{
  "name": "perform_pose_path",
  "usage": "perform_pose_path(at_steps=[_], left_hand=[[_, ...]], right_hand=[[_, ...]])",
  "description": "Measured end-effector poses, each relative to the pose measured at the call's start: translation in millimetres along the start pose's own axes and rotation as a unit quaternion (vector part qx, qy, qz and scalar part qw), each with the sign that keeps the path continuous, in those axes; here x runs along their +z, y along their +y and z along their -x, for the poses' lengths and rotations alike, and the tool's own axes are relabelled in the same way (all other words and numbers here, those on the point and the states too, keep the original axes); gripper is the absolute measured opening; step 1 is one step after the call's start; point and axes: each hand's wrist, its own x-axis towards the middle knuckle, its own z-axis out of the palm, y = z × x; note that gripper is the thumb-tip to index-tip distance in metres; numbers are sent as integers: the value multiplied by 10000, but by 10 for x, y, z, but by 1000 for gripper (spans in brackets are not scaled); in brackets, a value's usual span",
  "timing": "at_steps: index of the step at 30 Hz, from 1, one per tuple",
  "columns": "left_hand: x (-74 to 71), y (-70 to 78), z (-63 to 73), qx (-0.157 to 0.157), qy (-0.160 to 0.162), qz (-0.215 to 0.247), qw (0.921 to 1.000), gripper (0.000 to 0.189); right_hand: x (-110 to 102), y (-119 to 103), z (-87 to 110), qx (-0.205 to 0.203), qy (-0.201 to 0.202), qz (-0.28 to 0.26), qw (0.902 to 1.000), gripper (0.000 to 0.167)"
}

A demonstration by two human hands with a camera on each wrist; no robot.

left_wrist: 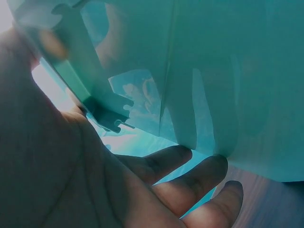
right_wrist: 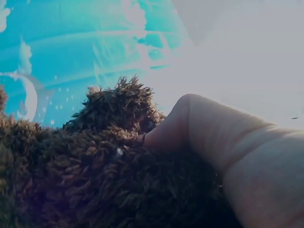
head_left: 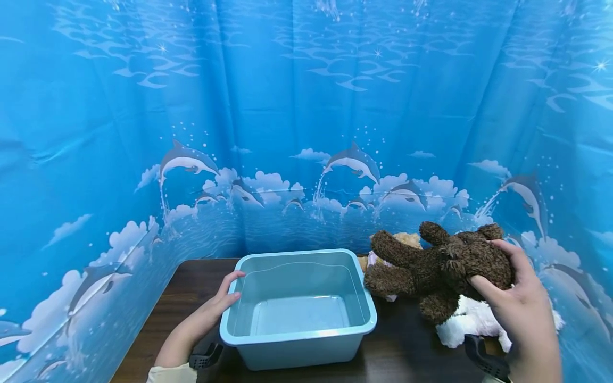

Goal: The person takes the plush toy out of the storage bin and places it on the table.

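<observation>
A light blue plastic basin (head_left: 299, 351) stands on the dark table, with nothing inside it. At its left rim my left hand (head_left: 210, 311) grips the edge; in the left wrist view several fingers (left_wrist: 194, 185) lie along the outer wall (left_wrist: 209, 95). To the right of the basin, my right hand (head_left: 522, 298) holds a dark brown teddy bear (head_left: 416, 268) by the head. The bear lies sideways, its legs toward the basin's right rim. Shaggy brown fur (right_wrist: 95, 175) fills the lower right wrist view, with the thumb (right_wrist: 171, 128) pressed into it.
A white fluffy plush (head_left: 466, 322) lies on the table below the bear. Behind the bear, a tan fluffy thing (head_left: 408, 239) is partly hidden. A blue curtain (head_left: 287, 133) with dolphins hangs around the dark wooden table (head_left: 191, 287).
</observation>
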Motion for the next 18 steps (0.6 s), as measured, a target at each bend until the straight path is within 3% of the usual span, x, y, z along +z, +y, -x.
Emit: perform_pose_path(at_steps=[7,13,18], left_hand=[[7,-15,-20,20,10,69,10000,65],[0,2,-18,-18,27,11,10000,65],[14,5,-12,-58,39,45,10000,64]], right_hand=[[-111,185,-68,-357,-541,492,9967,87],[-74,324,-47,-739,-1050,706,9892,80],[22,427,24,-575,-1486,614,9853,80]])
